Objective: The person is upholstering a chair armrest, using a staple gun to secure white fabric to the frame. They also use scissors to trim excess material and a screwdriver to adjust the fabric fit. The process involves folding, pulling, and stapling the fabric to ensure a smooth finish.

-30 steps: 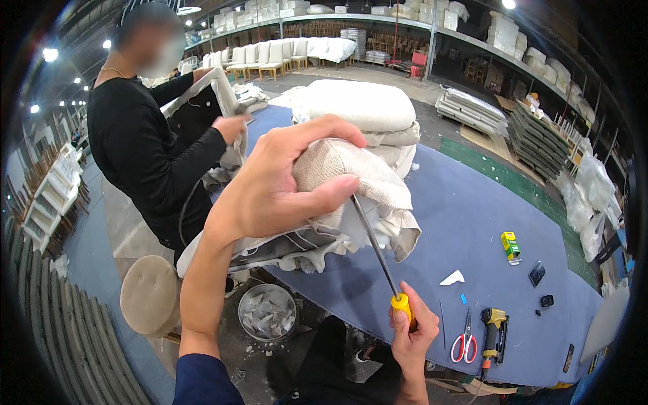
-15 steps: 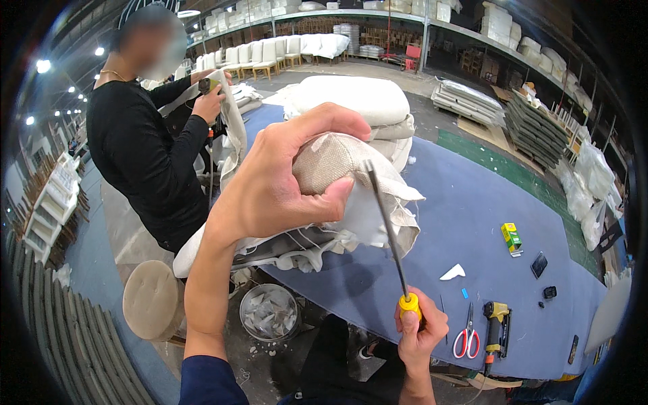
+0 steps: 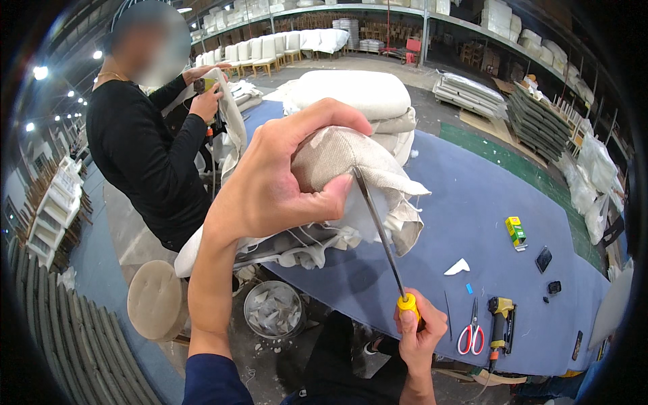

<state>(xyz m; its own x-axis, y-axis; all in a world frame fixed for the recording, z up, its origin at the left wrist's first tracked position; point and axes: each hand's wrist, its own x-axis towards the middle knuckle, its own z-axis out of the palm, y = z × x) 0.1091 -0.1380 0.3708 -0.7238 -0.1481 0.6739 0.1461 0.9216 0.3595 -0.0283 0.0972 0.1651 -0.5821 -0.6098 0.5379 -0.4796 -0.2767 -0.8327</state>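
Observation:
My left hand (image 3: 277, 175) curls around the corner of a beige fabric-covered cushion (image 3: 324, 156), thumb and fingers pressed on either side of it. White stuffing and loose fabric edges with hanging threads show below the corner. My right hand (image 3: 422, 332) is closed on the yellow handle of a screwdriver (image 3: 382, 233) with a long dark shaft. The shaft points up and left, and its tip meets the fabric at the seam, close to my left thumb. Whether the tip goes into the cloth I cannot tell.
Scissors (image 3: 470, 335), a nail gun (image 3: 501, 327) and a small green-yellow box (image 3: 516, 231) lie on the blue table (image 3: 466, 196) to the right. White cushions (image 3: 347, 93) are stacked behind. A co-worker (image 3: 145, 148) stands left, near a round stool (image 3: 156, 300) and a scrap bucket (image 3: 273, 309).
The screwdriver's tip has moved slightly left and down, from in front of the cushion onto the seam by my left thumb. My left hand keeps its hold.

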